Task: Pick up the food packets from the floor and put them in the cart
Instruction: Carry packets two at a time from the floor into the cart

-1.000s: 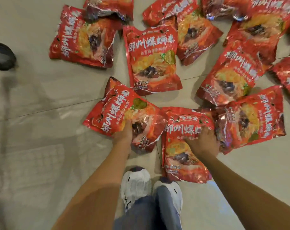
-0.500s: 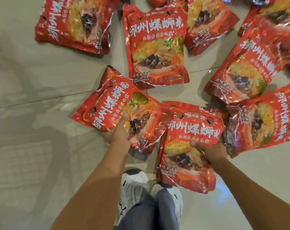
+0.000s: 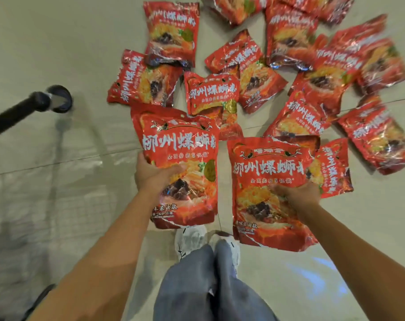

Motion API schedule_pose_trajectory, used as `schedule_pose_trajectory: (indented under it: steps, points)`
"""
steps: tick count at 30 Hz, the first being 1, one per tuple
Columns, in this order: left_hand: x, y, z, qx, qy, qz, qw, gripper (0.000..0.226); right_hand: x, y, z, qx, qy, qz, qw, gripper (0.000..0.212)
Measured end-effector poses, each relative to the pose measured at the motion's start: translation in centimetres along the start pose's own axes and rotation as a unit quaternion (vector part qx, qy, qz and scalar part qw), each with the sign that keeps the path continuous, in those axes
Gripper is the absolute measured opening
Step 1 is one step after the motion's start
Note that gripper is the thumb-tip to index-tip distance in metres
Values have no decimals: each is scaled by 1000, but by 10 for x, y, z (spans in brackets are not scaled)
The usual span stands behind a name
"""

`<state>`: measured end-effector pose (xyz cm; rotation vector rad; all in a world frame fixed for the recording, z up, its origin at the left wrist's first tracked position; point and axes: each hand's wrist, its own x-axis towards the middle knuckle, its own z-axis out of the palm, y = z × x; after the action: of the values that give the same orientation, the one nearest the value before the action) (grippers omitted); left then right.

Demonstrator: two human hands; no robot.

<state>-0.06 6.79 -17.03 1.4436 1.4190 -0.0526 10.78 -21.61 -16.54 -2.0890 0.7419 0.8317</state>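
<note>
at the far left a black bar slants down to a dark castor wheel standing on the pale floor. i take these for part of the cart, though its basket is out of view. next comes the left grip, a bare hand clenched on the left edge of a red food packet. the thumb lies across the printed front and the fingers are hidden behind. this packet is off the floor, upright, with its print facing the camera. below, between the two arms, are white shoes and blue trouser legs. to the right a second red packet hangs just beside the first, apart from it as far as i can tell. the right grip grasps it at its right edge, thumb on the front. behind and to the right, many more packets lie scattered and overlapping on the floor, some of them blurred.

the step in hand, as i judge it, is the carry: two packets are lifted and none in view is in the cart. the next move calls for a turn to the left, toward the bar and wheel. the person must then find the basket opening and release both packets inside, without the slick foil slipping from these edge holds on the way. the pile on the floor will need more trips.
</note>
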Motion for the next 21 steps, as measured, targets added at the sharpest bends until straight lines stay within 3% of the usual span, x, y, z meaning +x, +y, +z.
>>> schedule_pose_trajectory:
  steps: [5,9,13,21]
  points:
    - [-71,116,-61,15,-11,72,997,84,-95,-113,-74,13,-24,-115,993,38]
    - [-117,211,-109,-17,9,108,994,97,-165,-211,-122,49,-29,-193,980,56]
    - [-168,306,-170,-38,41,156,986,98,-237,-297,-173,92,-46,-257,961,34]
    - [-277,435,-265,-106,113,244,957,97,-346,-424,-255,132,-163,-387,898,28]
